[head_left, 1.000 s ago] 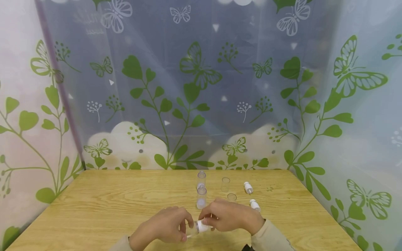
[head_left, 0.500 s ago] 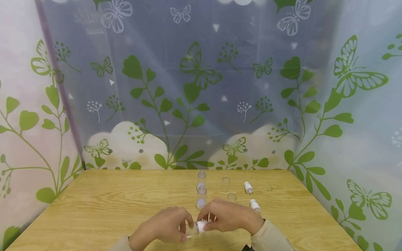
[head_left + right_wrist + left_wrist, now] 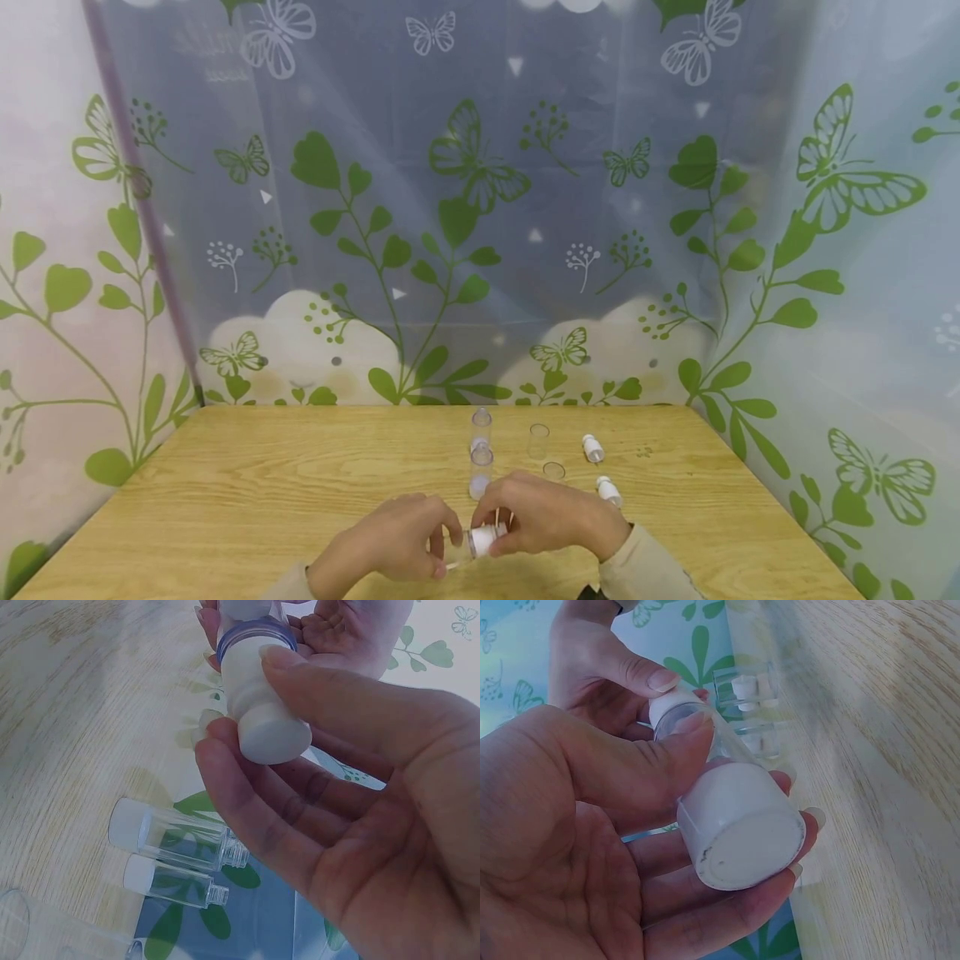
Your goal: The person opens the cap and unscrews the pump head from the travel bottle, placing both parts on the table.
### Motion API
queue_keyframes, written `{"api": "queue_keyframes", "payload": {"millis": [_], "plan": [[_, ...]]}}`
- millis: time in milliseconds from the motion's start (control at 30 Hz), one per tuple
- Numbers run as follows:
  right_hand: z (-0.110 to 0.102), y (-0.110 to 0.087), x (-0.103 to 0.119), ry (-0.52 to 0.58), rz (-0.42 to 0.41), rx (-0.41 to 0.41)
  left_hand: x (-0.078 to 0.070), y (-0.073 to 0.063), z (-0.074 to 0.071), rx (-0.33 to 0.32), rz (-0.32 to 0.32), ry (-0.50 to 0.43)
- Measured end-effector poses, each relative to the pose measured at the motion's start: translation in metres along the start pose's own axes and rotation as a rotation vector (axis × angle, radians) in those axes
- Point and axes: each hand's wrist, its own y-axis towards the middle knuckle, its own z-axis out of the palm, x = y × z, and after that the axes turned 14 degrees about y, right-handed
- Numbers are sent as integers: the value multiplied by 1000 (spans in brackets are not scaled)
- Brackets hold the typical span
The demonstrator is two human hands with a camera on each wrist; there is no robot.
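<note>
My left hand (image 3: 405, 537) holds a clear bottle with a white base (image 3: 742, 825), thumb on one side and fingers curled round the other. The bottle lies tilted above the table, its base toward the left wrist camera. At its other end is a white pump head (image 3: 259, 686), seated at the bottle's neck beside a bluish clear ring (image 3: 255, 631). My right hand (image 3: 536, 518) pinches that pump head between thumb and fingers. Whether its thread is fully engaged cannot be seen.
Two clear bottles with white bases, a nearer one (image 3: 481, 473) and a farther one (image 3: 481, 423), stand upright on the wooden table (image 3: 300, 467). To their right are clear caps (image 3: 538, 443) and two white pump heads, one behind (image 3: 592, 448) and one nearer (image 3: 609, 491).
My right thumb and fingers have shifted round the white pump head, and more of it shows now. The left hand and bottle have stayed in place.
</note>
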Motion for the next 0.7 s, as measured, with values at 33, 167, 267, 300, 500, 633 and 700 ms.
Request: {"api": "queue_keyframes", "payload": {"millis": [33, 167, 267, 300, 500, 633, 700], "plan": [[0, 0, 0, -3, -4, -1, 0, 0, 0, 1, -1, -1], [0, -1, 0, 0, -10, -2, 0, 0, 0, 3, -5, 1], [-1, -1, 0, 6, -7, -1, 1, 0, 0, 4, -8, 4], [-1, -1, 0, 8, -7, -2, 1, 0, 0, 5, -8, 3], [-2, -2, 1, 9, -14, -6, 0, 1, 0, 22, -25, -8], [-2, -2, 1, 4, -13, -10, 0, 1, 0, 26, -28, -6], [-2, -2, 1, 6, -11, -12, 0, 1, 0, 26, -27, -4]]}}
